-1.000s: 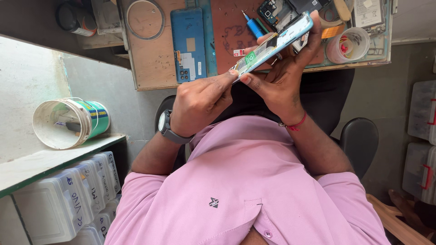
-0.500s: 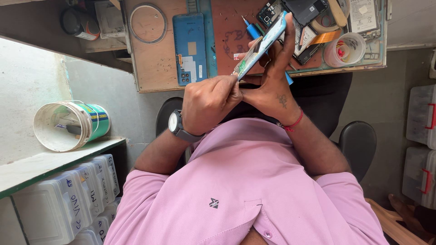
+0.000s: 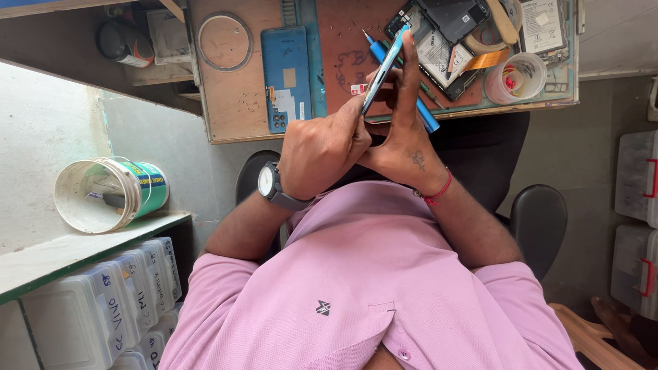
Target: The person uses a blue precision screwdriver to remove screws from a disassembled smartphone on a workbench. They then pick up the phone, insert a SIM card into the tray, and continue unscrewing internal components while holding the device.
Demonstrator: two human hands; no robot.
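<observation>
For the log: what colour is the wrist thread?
Red thread, on the right hand; head view.

The phone (image 3: 384,72) shows only its thin edge, so its screen can't be seen. The left hand (image 3: 322,147) hides its bottom end. The table (image 3: 236,113) is cut off at the top edge. The tiny screws (image 3: 336,35) are too small to count.
</observation>
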